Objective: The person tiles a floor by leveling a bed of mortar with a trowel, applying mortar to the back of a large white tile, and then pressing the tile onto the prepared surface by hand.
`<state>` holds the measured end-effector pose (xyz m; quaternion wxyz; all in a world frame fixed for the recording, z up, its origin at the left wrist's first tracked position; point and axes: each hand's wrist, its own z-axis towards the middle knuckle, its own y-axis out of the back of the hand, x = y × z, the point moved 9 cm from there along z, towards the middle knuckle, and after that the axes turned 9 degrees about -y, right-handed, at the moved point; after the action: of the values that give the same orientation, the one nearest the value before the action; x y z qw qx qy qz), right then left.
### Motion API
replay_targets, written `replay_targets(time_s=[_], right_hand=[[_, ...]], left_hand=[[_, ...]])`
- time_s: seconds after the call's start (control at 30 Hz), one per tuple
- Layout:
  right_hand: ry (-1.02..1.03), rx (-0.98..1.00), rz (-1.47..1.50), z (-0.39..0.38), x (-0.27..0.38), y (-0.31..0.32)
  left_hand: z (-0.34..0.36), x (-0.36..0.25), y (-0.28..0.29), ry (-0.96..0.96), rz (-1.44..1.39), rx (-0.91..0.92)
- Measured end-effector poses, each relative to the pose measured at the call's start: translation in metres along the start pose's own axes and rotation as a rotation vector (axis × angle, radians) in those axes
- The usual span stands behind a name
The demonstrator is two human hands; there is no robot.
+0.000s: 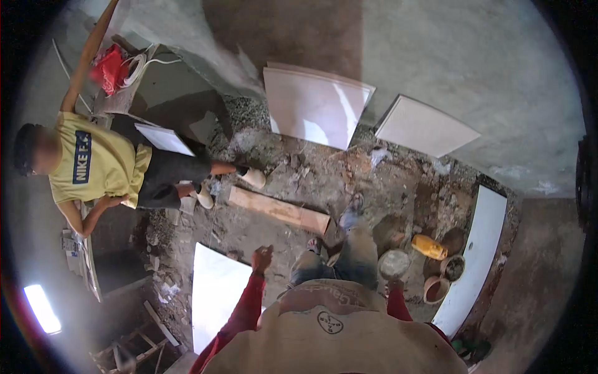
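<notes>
My left hand point(262, 259) hangs in the air near a white panel point(218, 287), its fingers loosely apart and nothing seen in them. Low beside my right thigh is my right hand point(393, 287), close to a round container with a grey top point(394, 264); its fingers are too small and dark to make out. Just right of that lie a yellow jerrycan point(429, 247), a bucket with grey contents point(453, 268) and a reddish-brown bucket point(436, 290). A wooden plank point(278, 210) rests on the rough ground ahead of my feet.
Pale tiles or panels point(316, 106) and another point(427, 126) lean against the far wall. A long white panel point(476, 249) lies at the right. At the left stands a person in a yellow shirt point(103, 159), one arm raised. A wooden frame point(134, 349) is at lower left; rubble covers the ground.
</notes>
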<state>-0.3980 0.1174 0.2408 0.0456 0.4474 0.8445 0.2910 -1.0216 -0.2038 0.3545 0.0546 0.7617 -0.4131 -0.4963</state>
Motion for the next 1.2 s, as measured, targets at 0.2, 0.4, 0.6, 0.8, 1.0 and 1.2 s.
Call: replay_targets(time_s=[0.2, 0.4, 0.6, 0.8, 1.0, 1.2], right_hand=[[0.712, -0.123, -1.042, 0.082, 0.329, -0.082], [1.367, -0.395, -0.903, 0.032, 0.668, -0.162], [0.935, -0.236, -0.027, -0.003, 0.821, -0.238], [0.712, -0.265, 0.277, 0.062, 0.809, -0.248], [0.937, -0.155, 0.382, -0.06, 0.778, -0.305], [1.007, 0.207, -0.092, -0.138, 0.599, -0.46]], left_hand=[[-0.024, 0.044, -0.043, 0.338, -1.06, 0.001], [0.013, -0.143, -0.087, -0.251, 0.325, -0.065], [0.105, -0.198, -0.116, -0.081, 0.465, 0.136], [0.208, -0.191, -0.132, -0.045, 0.331, 0.365], [0.329, -0.158, -0.157, -0.004, 0.085, 0.408], [0.433, -0.244, -0.262, 0.53, -0.514, 0.542]])
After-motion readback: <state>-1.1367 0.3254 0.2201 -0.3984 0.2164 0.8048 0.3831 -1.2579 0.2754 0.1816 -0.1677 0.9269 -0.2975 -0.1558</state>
